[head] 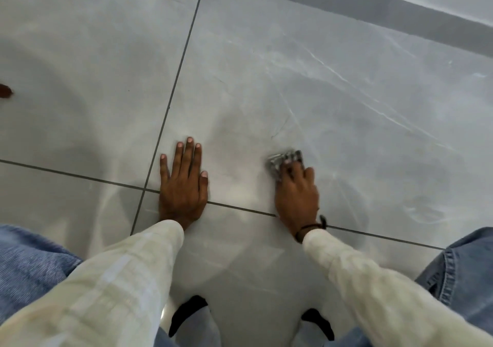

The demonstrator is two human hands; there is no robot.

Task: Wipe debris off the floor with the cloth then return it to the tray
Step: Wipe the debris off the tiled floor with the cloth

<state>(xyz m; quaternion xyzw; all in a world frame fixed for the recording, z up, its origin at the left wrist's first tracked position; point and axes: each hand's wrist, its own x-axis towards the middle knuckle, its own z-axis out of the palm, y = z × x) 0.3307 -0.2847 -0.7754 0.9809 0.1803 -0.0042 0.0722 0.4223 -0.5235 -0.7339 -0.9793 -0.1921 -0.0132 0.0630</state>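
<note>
cloth (282, 160), grey, bunched under curled right hand (296, 189) fingers on tiled floor (266, 80); left hand (182, 184) flat, empty, fingers spread.

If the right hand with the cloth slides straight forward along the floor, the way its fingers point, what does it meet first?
Probably nothing near: ahead of the right hand and cloth lies bare floor, until the grey baseboard at the wall, though depth is unclear.

Left hand (183, 184) flat on floor (306, 85), right hand (296, 189) over crumpled cloth (277, 160).
</note>
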